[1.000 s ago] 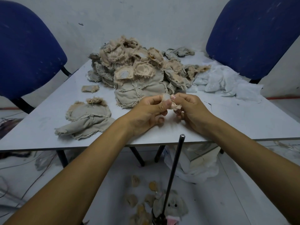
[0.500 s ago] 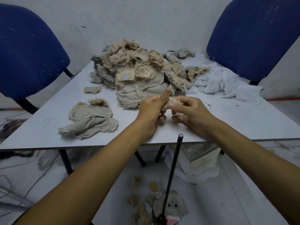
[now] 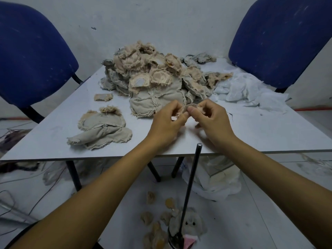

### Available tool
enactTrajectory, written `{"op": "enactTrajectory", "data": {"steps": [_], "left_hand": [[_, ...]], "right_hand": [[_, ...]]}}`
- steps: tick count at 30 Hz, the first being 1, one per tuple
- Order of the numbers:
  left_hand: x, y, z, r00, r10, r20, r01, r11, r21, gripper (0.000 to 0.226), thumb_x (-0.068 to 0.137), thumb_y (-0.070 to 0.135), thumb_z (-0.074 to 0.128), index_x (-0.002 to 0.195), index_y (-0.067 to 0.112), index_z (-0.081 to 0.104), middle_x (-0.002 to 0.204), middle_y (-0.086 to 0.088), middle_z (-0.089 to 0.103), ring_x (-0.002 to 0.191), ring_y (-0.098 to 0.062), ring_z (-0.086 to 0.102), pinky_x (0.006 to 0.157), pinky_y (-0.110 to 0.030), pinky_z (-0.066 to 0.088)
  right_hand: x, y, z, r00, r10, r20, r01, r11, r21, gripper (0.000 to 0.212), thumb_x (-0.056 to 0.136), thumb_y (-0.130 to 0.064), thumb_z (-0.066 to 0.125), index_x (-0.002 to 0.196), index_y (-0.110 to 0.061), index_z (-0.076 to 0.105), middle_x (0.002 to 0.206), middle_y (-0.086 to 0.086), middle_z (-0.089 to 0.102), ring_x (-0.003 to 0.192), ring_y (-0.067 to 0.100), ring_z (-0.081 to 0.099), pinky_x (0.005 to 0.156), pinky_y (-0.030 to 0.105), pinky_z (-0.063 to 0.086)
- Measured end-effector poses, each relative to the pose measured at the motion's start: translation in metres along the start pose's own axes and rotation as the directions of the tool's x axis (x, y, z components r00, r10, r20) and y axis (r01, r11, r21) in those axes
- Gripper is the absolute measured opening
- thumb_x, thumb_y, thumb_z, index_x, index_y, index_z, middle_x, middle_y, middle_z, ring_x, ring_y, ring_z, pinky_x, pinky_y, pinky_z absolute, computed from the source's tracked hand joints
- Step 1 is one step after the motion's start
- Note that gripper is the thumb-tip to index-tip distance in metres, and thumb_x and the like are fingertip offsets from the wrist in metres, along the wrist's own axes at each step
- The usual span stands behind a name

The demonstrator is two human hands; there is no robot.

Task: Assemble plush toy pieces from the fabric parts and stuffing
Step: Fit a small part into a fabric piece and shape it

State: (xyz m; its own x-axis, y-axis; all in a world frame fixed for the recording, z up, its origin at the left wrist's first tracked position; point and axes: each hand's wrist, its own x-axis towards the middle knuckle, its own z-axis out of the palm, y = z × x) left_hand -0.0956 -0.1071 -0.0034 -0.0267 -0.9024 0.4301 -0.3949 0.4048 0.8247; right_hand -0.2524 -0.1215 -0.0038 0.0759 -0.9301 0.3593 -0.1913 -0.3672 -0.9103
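No writing can be read anywhere in the head view. Over the table (image 3: 251,133), the left hand (image 3: 166,123) and the right hand (image 3: 212,121) both pinch a small fabric piece (image 3: 186,109) between curled fingers, just in front of the pile of fabric parts (image 3: 152,76). White stuffing (image 3: 249,90) lies right of the pile. A dark rod (image 3: 191,186) rises from below the table edge, and a plush toy (image 3: 190,225) lies on the floor.

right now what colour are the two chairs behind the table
Both chairs are dark blue with black frames, seen in the head view.
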Motion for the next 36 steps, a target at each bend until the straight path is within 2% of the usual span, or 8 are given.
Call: {"op": "enactTrajectory", "data": {"steps": [7,10,15,20,23,27,30,36], "left_hand": [[0.001,-0.004,-0.004,0.977,-0.18,-0.113,0.152,0.964,-0.22,0.041,0.095,0.033,0.064,0.057,0.025,0.052,0.049,-0.001,0.054,0.041,-0.024,0.05,0.045,-0.038,0.045],[0.0,-0.003,-0.003,0.988,-0.132,-0.078,0.108,0.96,-0.257,0.04,0.091,0.036,0.067,0.059,0.019,0.052,0.05,-0.011,0.053,0.04,-0.026,0.048,0.042,-0.031,0.041],[-0.007,0.001,0.005,0.981,0.192,-0.024,-0.189,0.977,0.096,0.04,0.089,0.031,0.069,0.07,0.007,0.045,0.069,-0.003,0.048,0.066,-0.015,0.048,0.059,-0.026,0.041],[0.001,0.009,-0.006,0.951,-0.22,0.216,0.298,0.84,-0.454,0.014,0.095,0.025,0.061,0.1,0.016,0.051,0.089,-0.008,0.06,0.07,-0.022,0.062,0.062,-0.035,0.055],[0.002,0.004,-0.015,0.946,-0.225,0.233,0.305,0.86,-0.409,0.014,0.087,0.003,0.068,0.099,0.01,0.064,0.086,-0.016,0.065,0.078,-0.03,0.063,0.073,-0.038,0.054],[0.0,0.004,-0.021,0.935,-0.222,0.277,0.335,0.809,-0.483,0.006,0.085,0.014,0.067,0.088,0.01,0.07,0.08,-0.008,0.069,0.076,-0.024,0.063,0.065,-0.031,0.052],[0.001,0.006,-0.028,0.895,-0.188,0.405,0.351,0.857,-0.377,0.029,0.088,0.039,0.057,0.091,0.016,0.075,0.09,-0.001,0.074,0.084,-0.015,0.065,0.071,-0.028,0.051],[-0.003,0.0,-0.037,0.926,-0.198,0.321,0.281,0.929,-0.24,0.013,0.096,0.009,0.059,0.089,0.009,0.07,0.088,-0.009,0.069,0.081,-0.016,0.065,0.069,-0.033,0.055]], "right_hand": [[0.0,-0.004,-0.003,0.955,0.053,0.291,-0.076,0.995,0.07,0.021,0.088,-0.032,0.074,0.085,-0.012,0.07,0.082,0.014,0.066,0.073,0.018,0.056,0.059,0.028,0.047],[0.0,-0.001,-0.002,0.982,0.055,0.183,-0.066,0.996,0.053,0.017,0.088,-0.022,0.075,0.079,-0.011,0.066,0.071,0.011,0.062,0.063,0.016,0.059,0.058,0.026,0.051],[0.0,0.0,-0.002,0.995,0.081,-0.056,-0.079,0.996,0.028,0.034,0.086,-0.001,0.068,0.069,-0.015,0.042,0.063,0.0,0.056,0.061,0.009,0.064,0.057,0.033,0.057],[-0.005,-0.003,-0.001,0.995,-0.037,0.097,0.033,0.999,0.043,0.028,0.091,-0.003,0.065,0.076,-0.015,0.044,0.072,0.005,0.059,0.061,0.022,0.069,0.049,0.035,0.055],[-0.004,-0.005,-0.002,0.962,-0.096,0.255,0.072,0.992,0.101,0.021,0.09,0.004,0.063,0.086,-0.012,0.05,0.085,0.005,0.057,0.072,0.025,0.064,0.06,0.04,0.056],[0.002,-0.008,-0.006,0.96,0.114,0.255,-0.22,0.872,0.438,0.037,0.059,0.006,0.044,0.09,-0.012,0.054,0.096,0.008,0.055,0.08,0.024,0.058,0.064,0.041,0.054],[0.005,-0.005,-0.003,0.967,0.174,0.187,-0.224,0.93,0.292,0.033,0.067,0.012,0.045,0.084,-0.014,0.057,0.088,0.01,0.055,0.074,0.024,0.058,0.064,0.038,0.052],[0.002,-0.003,0.016,0.959,-0.017,0.284,0.113,0.939,-0.325,0.013,0.091,-0.011,0.056,0.091,-0.022,0.062,0.079,-0.01,0.063,0.069,0.002,0.055,0.064,0.024,0.042]]}}
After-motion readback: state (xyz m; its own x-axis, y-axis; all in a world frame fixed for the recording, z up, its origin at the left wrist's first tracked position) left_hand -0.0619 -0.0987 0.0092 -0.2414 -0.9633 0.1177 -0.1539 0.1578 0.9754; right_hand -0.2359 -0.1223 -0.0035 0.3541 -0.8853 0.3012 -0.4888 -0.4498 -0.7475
